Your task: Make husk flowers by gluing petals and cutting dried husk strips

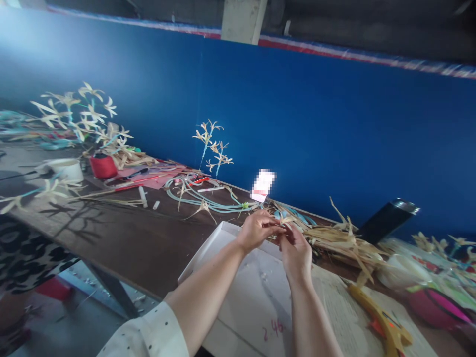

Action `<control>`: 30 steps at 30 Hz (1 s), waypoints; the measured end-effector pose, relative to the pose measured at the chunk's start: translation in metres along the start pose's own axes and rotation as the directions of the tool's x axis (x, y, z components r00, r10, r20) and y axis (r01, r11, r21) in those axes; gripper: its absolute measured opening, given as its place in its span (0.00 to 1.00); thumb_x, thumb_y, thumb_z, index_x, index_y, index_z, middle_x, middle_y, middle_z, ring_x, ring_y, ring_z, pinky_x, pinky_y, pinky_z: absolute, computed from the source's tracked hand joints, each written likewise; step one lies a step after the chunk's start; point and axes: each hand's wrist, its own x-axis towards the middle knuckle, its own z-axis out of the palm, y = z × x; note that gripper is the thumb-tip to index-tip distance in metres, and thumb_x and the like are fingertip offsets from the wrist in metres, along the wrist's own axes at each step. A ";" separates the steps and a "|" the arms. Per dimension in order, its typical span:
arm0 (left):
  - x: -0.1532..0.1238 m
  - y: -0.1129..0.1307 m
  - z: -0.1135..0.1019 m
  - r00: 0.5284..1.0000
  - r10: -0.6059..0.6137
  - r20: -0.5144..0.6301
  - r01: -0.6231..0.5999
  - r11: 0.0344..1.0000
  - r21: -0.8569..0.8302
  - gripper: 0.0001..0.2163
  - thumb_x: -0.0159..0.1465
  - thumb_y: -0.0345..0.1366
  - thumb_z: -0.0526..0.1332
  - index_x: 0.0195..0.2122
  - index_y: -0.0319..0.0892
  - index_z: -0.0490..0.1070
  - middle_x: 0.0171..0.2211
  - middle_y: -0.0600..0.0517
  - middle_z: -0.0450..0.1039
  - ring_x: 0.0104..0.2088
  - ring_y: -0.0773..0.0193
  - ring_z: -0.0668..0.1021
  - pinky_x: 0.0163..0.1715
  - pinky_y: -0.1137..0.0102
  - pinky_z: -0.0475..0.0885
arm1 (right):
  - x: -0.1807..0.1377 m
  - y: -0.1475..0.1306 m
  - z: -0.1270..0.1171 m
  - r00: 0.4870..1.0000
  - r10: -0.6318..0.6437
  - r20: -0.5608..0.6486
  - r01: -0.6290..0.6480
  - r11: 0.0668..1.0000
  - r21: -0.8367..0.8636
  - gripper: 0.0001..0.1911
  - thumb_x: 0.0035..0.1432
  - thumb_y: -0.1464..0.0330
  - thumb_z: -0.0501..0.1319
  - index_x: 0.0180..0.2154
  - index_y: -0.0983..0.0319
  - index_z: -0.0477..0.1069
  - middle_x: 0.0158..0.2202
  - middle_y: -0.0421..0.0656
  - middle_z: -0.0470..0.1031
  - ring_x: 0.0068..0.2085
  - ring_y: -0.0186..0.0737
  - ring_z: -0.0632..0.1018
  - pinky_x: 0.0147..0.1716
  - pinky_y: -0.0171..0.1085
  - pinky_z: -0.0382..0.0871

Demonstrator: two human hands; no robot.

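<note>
Your left hand (pixel 259 231) and right hand (pixel 298 252) meet a little right of the center of the frame, above the far end of a white tray (pixel 238 292). Your grip is narrow: thumb and fingers of each hand pinch a small pale piece (pixel 286 219) between them, its shape mostly hidden by your fingertips. Your forearms reach in from the bottom edge, crossing over the tray, which bears red handwriting near the bottom of the frame.

Right of your hands, a loose heap of dry, straw-colored strips (pixel 332 240) stretches toward a tilted black cylinder (pixel 388 220) at the right. A yellow glue gun (pixel 379 317) lies in the lower right, near a pink object (pixel 435 306) blurred at the edge.

Left of your hands, light blue cords (pixel 208 202) loop over the brown table (pixel 156 253), with two pale flower sprigs (pixel 205 136) standing upright behind them, against the blue wall (pixel 334 124). A bright, pixelated rectangle stands just beyond your left hand. Farther left are a red spool (pixel 103 166), a white cup (pixel 70 171) and, in the upper left, a larger spray of pale flowers (pixel 89 119). Patterned cloth (pixel 29 253) shows at the lower left edge.
</note>
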 end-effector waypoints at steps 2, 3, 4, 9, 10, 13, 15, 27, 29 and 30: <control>-0.001 0.000 0.000 1.000 0.018 0.013 -0.018 0.998 0.058 0.16 0.51 0.46 0.63 0.33 0.39 0.76 0.31 0.48 0.69 0.33 0.64 0.72 0.31 0.73 0.68 | 0.000 -0.001 0.001 0.999 0.023 -0.026 -0.023 0.999 0.025 0.22 0.45 0.64 0.62 0.44 0.63 0.70 0.33 0.44 0.76 0.27 0.37 0.73 0.23 0.34 0.67; -0.002 0.000 0.000 0.999 0.027 0.017 -0.029 0.995 0.094 0.16 0.52 0.46 0.63 0.35 0.39 0.76 0.31 0.48 0.69 0.33 0.64 0.73 0.31 0.73 0.68 | 0.001 -0.001 0.001 0.999 0.037 -0.036 -0.035 0.998 0.052 0.22 0.45 0.65 0.62 0.45 0.64 0.70 0.34 0.44 0.75 0.27 0.37 0.73 0.22 0.34 0.67; -0.002 0.000 -0.001 0.999 0.034 0.019 -0.036 0.991 0.130 0.17 0.52 0.46 0.63 0.37 0.39 0.76 0.32 0.48 0.70 0.33 0.64 0.73 0.32 0.73 0.68 | 0.001 -0.001 0.001 0.998 0.047 -0.042 -0.044 0.995 0.087 0.23 0.44 0.65 0.63 0.45 0.63 0.70 0.34 0.44 0.75 0.27 0.37 0.73 0.21 0.33 0.66; -0.004 0.004 -0.004 1.000 -0.013 0.027 0.006 0.976 0.219 0.20 0.55 0.47 0.59 0.45 0.40 0.72 0.34 0.48 0.72 0.32 0.65 0.73 0.34 0.73 0.68 | 0.006 0.005 -0.001 0.992 0.062 -0.108 -0.036 0.973 0.227 0.22 0.42 0.63 0.66 0.41 0.62 0.71 0.32 0.42 0.75 0.25 0.34 0.72 0.19 0.31 0.63; -0.004 0.004 -0.004 0.999 -0.034 0.038 0.024 0.975 0.221 0.19 0.56 0.46 0.58 0.44 0.40 0.73 0.35 0.48 0.73 0.33 0.64 0.74 0.34 0.73 0.68 | 0.006 0.006 -0.002 0.989 0.075 -0.127 -0.043 0.971 0.237 0.22 0.41 0.63 0.67 0.40 0.62 0.71 0.31 0.41 0.75 0.24 0.33 0.71 0.19 0.30 0.62; -0.005 0.002 -0.001 0.987 -0.120 0.104 0.096 0.973 0.210 0.16 0.58 0.44 0.55 0.42 0.41 0.74 0.37 0.49 0.75 0.36 0.63 0.75 0.35 0.74 0.68 | 0.008 0.006 -0.003 0.982 0.113 -0.151 -0.069 0.962 0.265 0.22 0.40 0.62 0.68 0.39 0.62 0.73 0.28 0.39 0.73 0.21 0.29 0.69 0.19 0.30 0.61; -0.005 0.001 0.001 0.971 -0.174 0.163 0.138 0.968 0.211 0.15 0.58 0.42 0.56 0.40 0.41 0.75 0.35 0.49 0.76 0.35 0.63 0.75 0.34 0.74 0.68 | 0.007 0.005 -0.003 0.982 0.116 -0.147 -0.070 0.955 0.287 0.22 0.40 0.62 0.68 0.39 0.63 0.73 0.26 0.39 0.73 0.20 0.28 0.67 0.18 0.29 0.60; -0.005 -0.002 0.002 0.954 -0.216 0.210 0.189 0.972 0.141 0.10 0.56 0.37 0.58 0.34 0.40 0.76 0.32 0.50 0.76 0.34 0.64 0.76 0.33 0.76 0.69 | 0.004 -0.006 -0.002 0.985 0.140 -0.101 -0.102 0.943 0.318 0.19 0.40 0.63 0.69 0.37 0.62 0.74 0.24 0.37 0.71 0.20 0.28 0.66 0.18 0.29 0.59; -0.005 -0.005 0.003 0.966 -0.189 0.176 0.164 0.976 0.145 0.09 0.55 0.35 0.58 0.33 0.40 0.76 0.32 0.50 0.76 0.35 0.64 0.76 0.33 0.76 0.69 | 0.003 -0.007 -0.002 0.987 0.134 -0.090 -0.097 0.937 0.336 0.18 0.39 0.63 0.69 0.35 0.62 0.73 0.26 0.38 0.72 0.20 0.28 0.66 0.17 0.29 0.57; -0.005 -0.007 0.003 0.971 -0.171 0.169 0.148 0.979 0.141 0.09 0.56 0.35 0.58 0.34 0.40 0.76 0.33 0.50 0.76 0.35 0.64 0.76 0.33 0.76 0.69 | 0.003 -0.008 -0.001 0.988 0.128 -0.091 -0.089 0.934 0.347 0.17 0.39 0.63 0.69 0.34 0.62 0.73 0.26 0.38 0.72 0.19 0.28 0.66 0.17 0.29 0.56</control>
